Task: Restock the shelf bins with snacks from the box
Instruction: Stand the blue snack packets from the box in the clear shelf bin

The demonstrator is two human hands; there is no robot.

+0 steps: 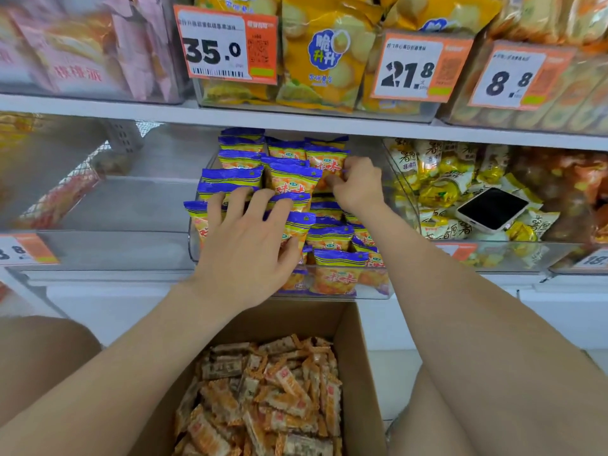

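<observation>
Packets [292, 179] half-hidden beneath left hand [245, 248]; right hand [357, 185] pinching one.

box [358, 373]: cut by bottom edge | left price tag [24, 250]: cropped, blurred

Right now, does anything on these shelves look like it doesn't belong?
Yes: a phone lies face up on the yellow snack packets in the bin right of the one both hands are working in. It isn't stock.
</observation>
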